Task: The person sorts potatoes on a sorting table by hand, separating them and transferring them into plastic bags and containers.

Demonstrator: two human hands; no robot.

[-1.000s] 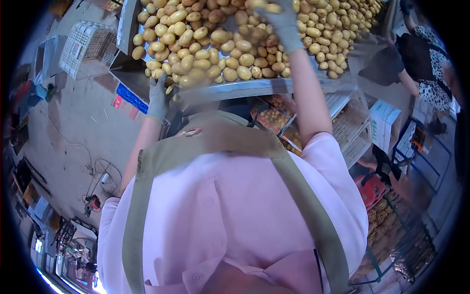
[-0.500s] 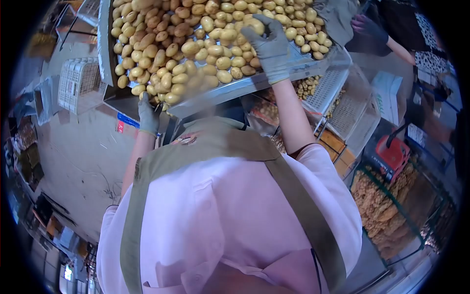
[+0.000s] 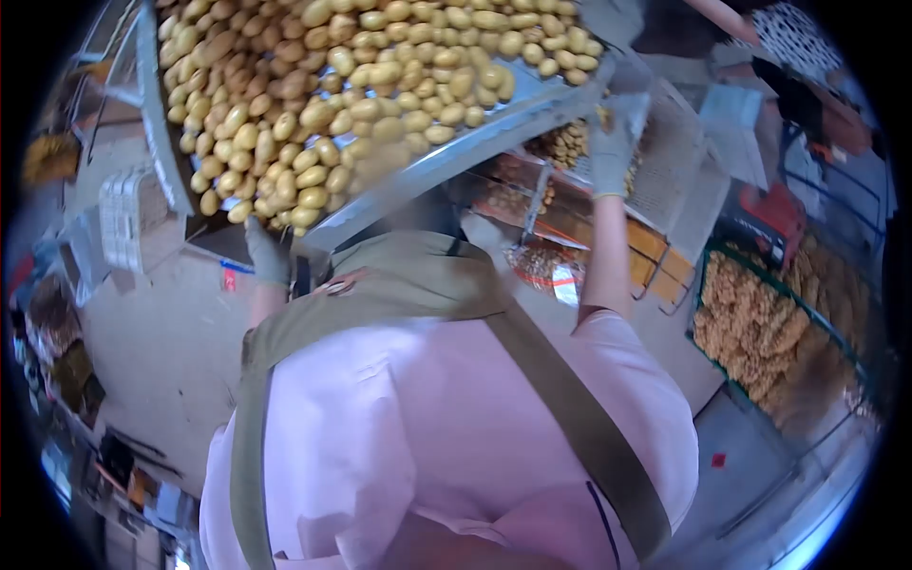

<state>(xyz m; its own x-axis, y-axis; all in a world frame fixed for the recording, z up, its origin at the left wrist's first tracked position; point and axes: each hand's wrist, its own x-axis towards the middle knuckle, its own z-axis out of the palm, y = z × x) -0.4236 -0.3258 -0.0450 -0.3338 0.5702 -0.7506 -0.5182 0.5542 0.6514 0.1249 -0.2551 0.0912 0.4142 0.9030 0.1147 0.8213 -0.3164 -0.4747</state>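
A metal tray full of yellow-brown potatoes spreads across the top of the view. My left hand, in a grey glove, is at the tray's near left corner. Its fingers point up, stretched out beside the lowest potatoes, and I see nothing held in them. To the right of the tray, my gloved right hand reaches over a pale perforated crate. Motion blurs its fingers; a small brownish spot shows by the fingertips, but whether they hold something cannot be made out.
Below the tray's right side are smaller potatoes and an orange-brown box. Farther right are a red-and-black machine and a green-framed bin of knobbly tan produce. A white crate stands left. Another person's arm shows top right.
My right hand has left the potatoes on the tray and moved right and down, over the crate. My left hand stays at the tray's corner. The whole view has shifted and turned slightly.
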